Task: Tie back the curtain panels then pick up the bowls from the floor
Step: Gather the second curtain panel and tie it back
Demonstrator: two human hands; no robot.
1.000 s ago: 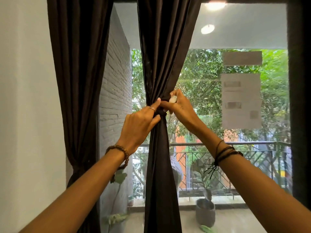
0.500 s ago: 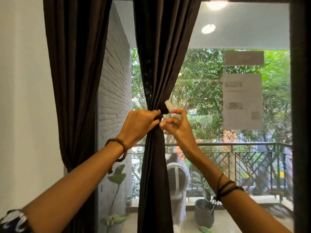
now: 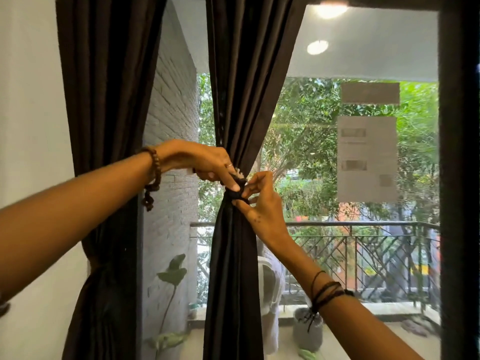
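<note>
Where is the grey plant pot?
The grey pot stands outside on the balcony floor, low in the head view, just right of the middle curtain and partly behind the person's right wrist, below the railing.

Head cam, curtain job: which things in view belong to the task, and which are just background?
Job:
- middle curtain panel, gathered at the waist
- dark tie-back around it
- left hand and right hand, both pinching the tie-back
- left curtain panel, already cinched low down

Background:
- papers on the glass
- balcony railing
- grey pot
- leafy plant

No bowls in view.
</note>
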